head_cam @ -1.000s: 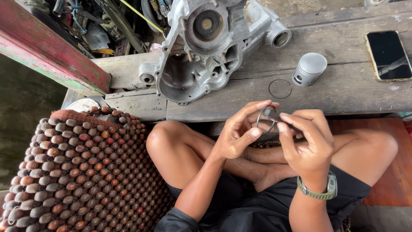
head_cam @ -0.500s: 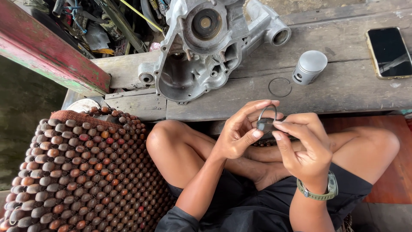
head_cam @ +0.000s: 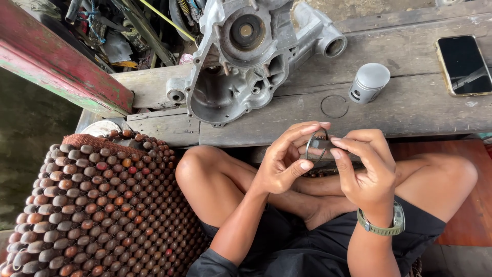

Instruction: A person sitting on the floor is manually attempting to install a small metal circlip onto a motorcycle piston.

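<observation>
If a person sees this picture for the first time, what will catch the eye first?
Probably the big grey metal engine casing lying on the wooden bench at the top, with a silver piston and a thin loose ring beside it. Below, the left hand and the right hand together hold a thin metal ring above the crossed legs.

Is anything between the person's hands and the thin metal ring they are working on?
Nothing visible. The left hand and the right hand both pinch the thin metal ring directly with bare fingers, above the lap. The piston and a second ring lie apart on the wooden bench.
</observation>
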